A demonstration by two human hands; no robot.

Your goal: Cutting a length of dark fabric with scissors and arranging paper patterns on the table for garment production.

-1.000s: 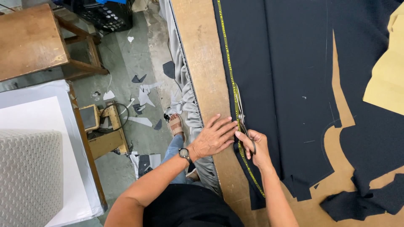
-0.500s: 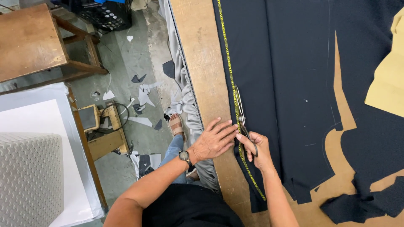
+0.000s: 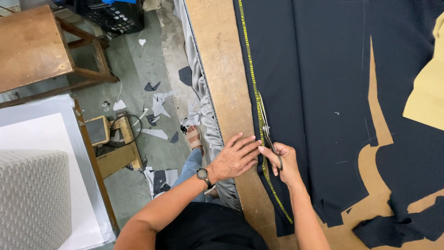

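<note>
Bright, even overhead light, soft shadows, sharp focus, mild edge distortion.

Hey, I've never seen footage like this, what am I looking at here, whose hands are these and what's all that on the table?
This is a single view from a camera worn on a person's head, looking down at their own two bare hands; there is no machine. The right hand holds a pair of scissors with the blades pointing away along the edge of a dark navy cloth. The left hand, with a wristwatch, lies flat at that edge beside the scissors. A yellow tape measure runs along the cloth edge. The cloth lies on a brown worktable, with a pale yellow piece at the right. Scraps litter the floor at the left, near a wooden bench.
</note>
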